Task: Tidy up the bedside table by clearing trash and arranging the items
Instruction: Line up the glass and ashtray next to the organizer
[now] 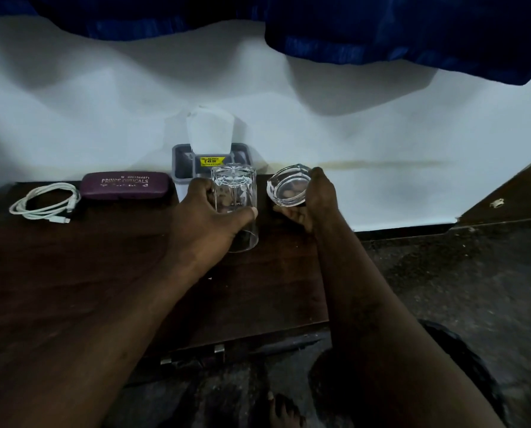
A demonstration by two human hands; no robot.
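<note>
Over to the far left of both hands, well away from either grip, a white charging cable sits coiled on the dark wooden bedside table. Just right of it is a purple glasses case with gold lettering on the lid. Next comes a grey tissue holder pushed back against the white wall, with a white tissue poking up out of it and a yellow price sticker on the front. It's right behind the left hand's fingers. The left hand is wrapped around a clear drinking glass: fingers curl round the far-left side and the thumb presses across the near side, so the glass is properly gripped around its middle. The thick cut-pattern base looks like it's on top, so the glass is upside down I think. Its lower end is down at the tabletop, but honestly can't tell if it's touching. Just to the right, with a small gap between them, the right hand holds a round glass ashtray by its right rim. It's tilted toward the camera, and you can see fingertips through the glass underneath. It's at the right edge of the table. A blue curtain hangs above, and a bare foot shows on the dark floor.
</note>
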